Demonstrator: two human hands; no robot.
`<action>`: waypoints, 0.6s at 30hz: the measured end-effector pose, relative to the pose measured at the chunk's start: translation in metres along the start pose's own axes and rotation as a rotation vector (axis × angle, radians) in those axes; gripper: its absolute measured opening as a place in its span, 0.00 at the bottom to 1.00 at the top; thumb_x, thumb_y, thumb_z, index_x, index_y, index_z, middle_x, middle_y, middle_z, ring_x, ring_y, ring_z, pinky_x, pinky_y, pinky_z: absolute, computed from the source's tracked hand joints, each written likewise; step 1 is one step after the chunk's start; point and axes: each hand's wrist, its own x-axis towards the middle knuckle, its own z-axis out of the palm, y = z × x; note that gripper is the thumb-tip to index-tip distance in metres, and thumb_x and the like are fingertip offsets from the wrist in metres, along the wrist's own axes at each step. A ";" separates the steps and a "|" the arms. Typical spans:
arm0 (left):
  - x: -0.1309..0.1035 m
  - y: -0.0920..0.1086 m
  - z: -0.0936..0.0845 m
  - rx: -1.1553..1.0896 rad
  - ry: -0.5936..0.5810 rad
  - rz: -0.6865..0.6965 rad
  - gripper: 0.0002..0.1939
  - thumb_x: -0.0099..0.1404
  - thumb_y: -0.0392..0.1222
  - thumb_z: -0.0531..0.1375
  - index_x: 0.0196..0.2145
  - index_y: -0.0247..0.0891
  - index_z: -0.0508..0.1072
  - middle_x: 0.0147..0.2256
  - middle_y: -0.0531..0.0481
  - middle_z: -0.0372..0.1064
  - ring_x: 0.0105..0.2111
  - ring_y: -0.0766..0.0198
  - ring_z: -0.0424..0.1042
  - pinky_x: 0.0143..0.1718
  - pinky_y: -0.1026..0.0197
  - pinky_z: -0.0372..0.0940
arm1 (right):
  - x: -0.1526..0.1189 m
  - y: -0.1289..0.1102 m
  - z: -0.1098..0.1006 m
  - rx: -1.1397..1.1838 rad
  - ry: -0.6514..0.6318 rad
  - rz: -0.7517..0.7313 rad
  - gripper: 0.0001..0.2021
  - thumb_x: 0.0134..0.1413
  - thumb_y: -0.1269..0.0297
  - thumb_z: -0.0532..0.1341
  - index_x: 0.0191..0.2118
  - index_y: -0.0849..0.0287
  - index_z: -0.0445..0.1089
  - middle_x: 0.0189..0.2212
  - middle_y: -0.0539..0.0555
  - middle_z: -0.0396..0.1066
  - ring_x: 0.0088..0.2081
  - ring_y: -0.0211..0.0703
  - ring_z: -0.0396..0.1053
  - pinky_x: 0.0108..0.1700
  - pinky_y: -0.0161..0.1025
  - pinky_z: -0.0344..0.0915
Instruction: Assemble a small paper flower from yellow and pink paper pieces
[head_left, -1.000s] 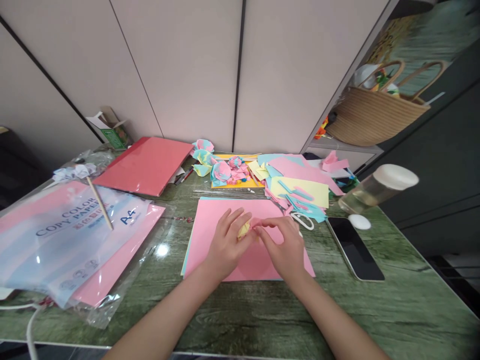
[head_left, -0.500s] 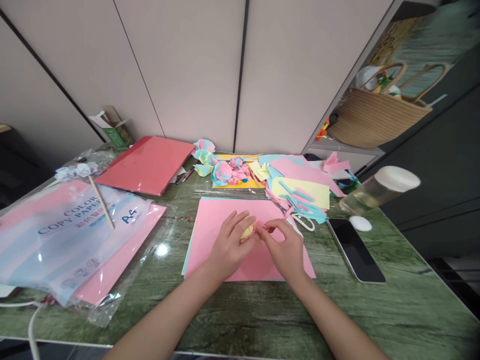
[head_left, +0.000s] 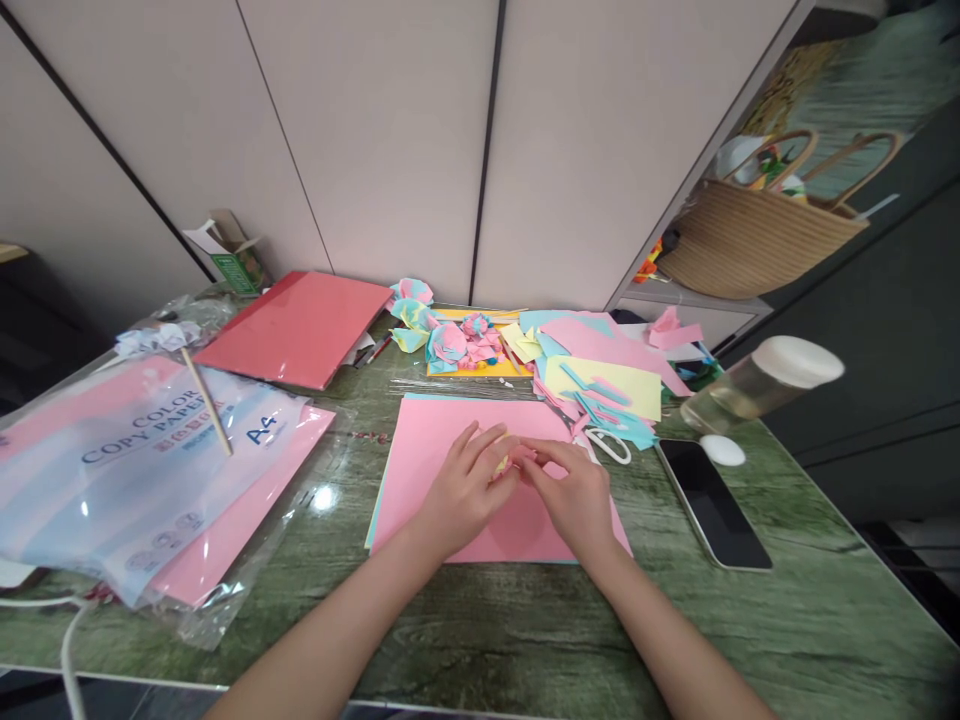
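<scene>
Desk: dark green, wood-grained top [head_left: 465,640], its near edge crossed by two bare forearms.
Left hand: over the middle of the pink sheet, its fingers curled in around the paper piece; the hand [head_left: 461,495] hides much of it.
Right hand: facing the left, thumb and forefinger pinched together at the pink end; the hand [head_left: 576,495] covers the exact contact.
Paper piece: small yellow-and-pink paper piece [head_left: 502,464], held between both hands above the stack; its full shape is hidden.
Stack: flat pink sheets [head_left: 517,530] with pale blue edges showing beneath.
Left side: clear plastic packet of coloured copy paper [head_left: 150,480], a thin wooden stick [head_left: 208,402] lying across it.
Right side: black-screened phone [head_left: 712,505], white-handled scissors [head_left: 611,446] near the stack's corner.
Farther back: red flat folder [head_left: 296,330], crumpled pink-and-blue paper flowers [head_left: 448,343], loose pastel paper scraps [head_left: 622,375].
Background: pale grey panels [head_left: 390,150]; tan woven basket [head_left: 757,240] on a shelf.
</scene>
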 end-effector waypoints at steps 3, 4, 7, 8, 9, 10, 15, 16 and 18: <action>-0.001 -0.001 0.001 0.021 -0.041 0.023 0.06 0.58 0.31 0.57 0.35 0.35 0.69 0.47 0.42 0.65 0.54 0.55 0.59 0.53 0.43 0.59 | 0.000 0.003 0.001 -0.070 0.003 -0.079 0.06 0.50 0.64 0.60 0.35 0.53 0.72 0.29 0.49 0.75 0.29 0.40 0.70 0.39 0.42 0.61; -0.001 -0.001 0.001 0.025 -0.051 0.022 0.06 0.58 0.31 0.57 0.35 0.34 0.69 0.47 0.42 0.65 0.54 0.55 0.59 0.54 0.43 0.59 | 0.000 0.004 0.002 -0.096 0.011 -0.115 0.05 0.50 0.64 0.60 0.34 0.54 0.72 0.28 0.49 0.75 0.29 0.39 0.70 0.39 0.42 0.61; -0.001 0.000 0.001 0.024 -0.064 0.005 0.05 0.59 0.31 0.56 0.35 0.35 0.69 0.47 0.42 0.65 0.54 0.55 0.59 0.54 0.43 0.59 | -0.002 0.005 0.004 -0.159 0.036 -0.221 0.05 0.52 0.66 0.58 0.32 0.54 0.72 0.26 0.49 0.75 0.27 0.39 0.70 0.39 0.41 0.59; -0.001 0.000 0.001 0.023 -0.065 -0.002 0.05 0.59 0.31 0.56 0.35 0.35 0.69 0.47 0.42 0.65 0.54 0.56 0.59 0.54 0.43 0.59 | -0.002 0.005 0.004 -0.162 0.039 -0.239 0.05 0.52 0.66 0.58 0.32 0.54 0.72 0.26 0.50 0.75 0.27 0.39 0.70 0.39 0.41 0.59; -0.001 0.001 0.002 0.024 -0.067 -0.007 0.05 0.59 0.31 0.56 0.35 0.35 0.69 0.47 0.43 0.65 0.54 0.56 0.59 0.53 0.43 0.59 | -0.003 0.005 0.005 -0.151 0.035 -0.236 0.05 0.52 0.66 0.58 0.31 0.54 0.72 0.26 0.50 0.75 0.28 0.39 0.70 0.39 0.41 0.60; -0.001 0.001 0.002 0.030 -0.066 -0.008 0.05 0.59 0.31 0.56 0.35 0.35 0.69 0.47 0.43 0.66 0.54 0.56 0.59 0.53 0.43 0.59 | -0.002 0.004 0.005 -0.125 0.022 -0.205 0.05 0.52 0.66 0.58 0.31 0.54 0.72 0.27 0.50 0.75 0.28 0.39 0.70 0.38 0.41 0.60; -0.001 -0.001 0.000 0.054 -0.081 0.046 0.05 0.59 0.31 0.55 0.34 0.35 0.69 0.47 0.43 0.66 0.53 0.56 0.60 0.54 0.42 0.58 | 0.003 0.000 0.003 0.096 -0.129 0.098 0.07 0.50 0.61 0.57 0.30 0.55 0.71 0.27 0.49 0.75 0.28 0.39 0.70 0.32 0.37 0.65; -0.001 -0.001 0.000 0.045 -0.095 0.058 0.05 0.60 0.31 0.55 0.34 0.35 0.69 0.47 0.43 0.66 0.53 0.56 0.61 0.54 0.42 0.57 | 0.004 0.000 0.002 0.118 -0.157 0.118 0.07 0.50 0.61 0.57 0.30 0.55 0.72 0.26 0.49 0.74 0.27 0.39 0.70 0.31 0.36 0.65; -0.001 -0.001 0.000 0.011 -0.110 0.064 0.06 0.59 0.30 0.54 0.34 0.36 0.68 0.47 0.44 0.66 0.53 0.56 0.60 0.55 0.41 0.56 | 0.005 -0.001 0.001 0.128 -0.182 0.126 0.07 0.49 0.62 0.57 0.30 0.55 0.72 0.26 0.49 0.74 0.28 0.40 0.70 0.32 0.36 0.65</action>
